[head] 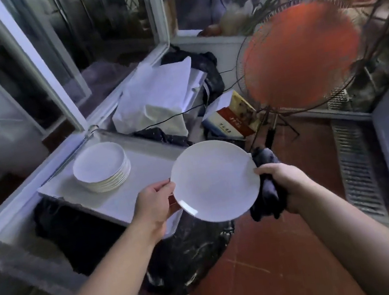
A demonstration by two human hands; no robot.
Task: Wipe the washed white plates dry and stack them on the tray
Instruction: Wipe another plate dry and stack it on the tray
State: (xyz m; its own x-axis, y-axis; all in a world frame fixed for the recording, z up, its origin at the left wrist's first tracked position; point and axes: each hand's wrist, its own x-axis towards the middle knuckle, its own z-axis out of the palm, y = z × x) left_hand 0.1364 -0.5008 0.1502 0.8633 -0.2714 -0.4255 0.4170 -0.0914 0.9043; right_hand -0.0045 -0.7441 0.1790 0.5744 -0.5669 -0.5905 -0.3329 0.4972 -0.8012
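White plate [215,181] face up, tilted slightly, left hand [155,203] pinched on left rim, right hand [283,184] clutched on dark cloth [268,194] against right rim, plate stack [102,170] upright on metal tray [146,169].

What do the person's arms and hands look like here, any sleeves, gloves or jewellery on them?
Both forearms are bare as far as the frame shows, with no sleeves in view. The left hand and the right hand wear no gloves. No watch, bracelet or ring is visible on either wrist or on the fingers that show. No markings can be made out.
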